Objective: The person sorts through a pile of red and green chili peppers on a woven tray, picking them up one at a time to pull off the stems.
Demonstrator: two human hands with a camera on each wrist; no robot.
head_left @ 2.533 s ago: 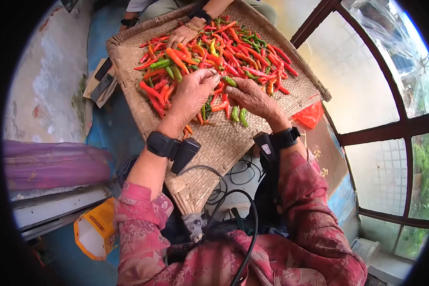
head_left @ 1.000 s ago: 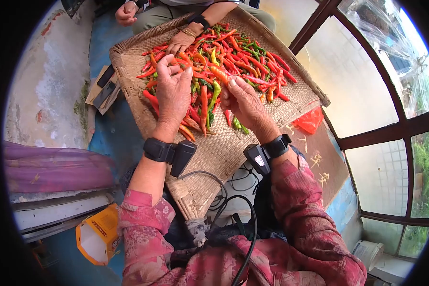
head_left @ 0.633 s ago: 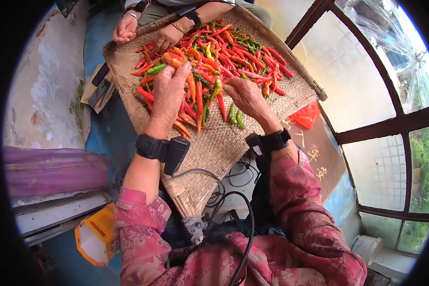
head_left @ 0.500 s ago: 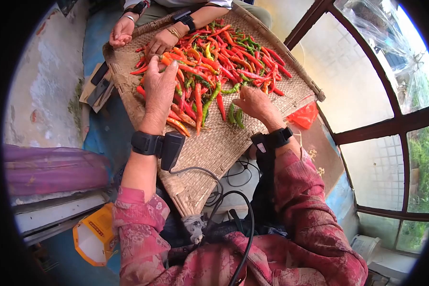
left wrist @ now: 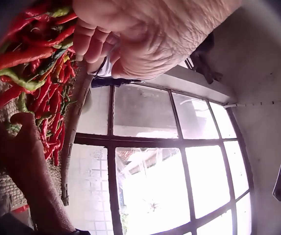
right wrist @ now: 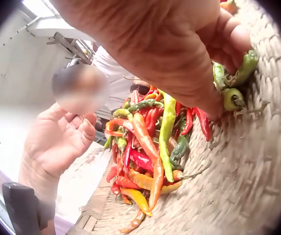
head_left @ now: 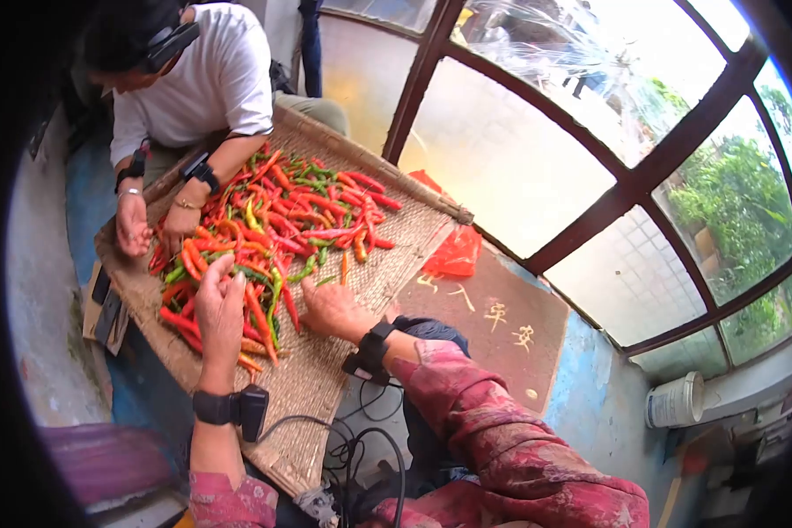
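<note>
Red, orange and green chili peppers [head_left: 277,216] lie heaped on a woven tray [head_left: 414,238]. My left hand [head_left: 220,308] is raised over the near left side of the heap, holding nothing. In the right wrist view its palm [right wrist: 54,142] shows, fingers loosely bent. My right hand [head_left: 333,310] is low over the tray at the heap's near right side. Its bent fingers come down at a few green chili peppers [right wrist: 243,71] on the weave; I cannot tell whether they grip one. An orange chili pepper [head_left: 344,268] lies just beyond this hand.
Across the tray a person in a white shirt [head_left: 207,70] has one hand [head_left: 180,220] at the peppers and the other [head_left: 132,224] at the tray's edge. A red plastic bag [head_left: 453,253] and a framed window [head_left: 502,132] are on the right. Black cables [head_left: 370,440] hang below the tray.
Earlier both hands met at a green chili pepper, then the right held an orange one. Now they are apart and the left is bare. The head view has swung right and up, showing the other person.
</note>
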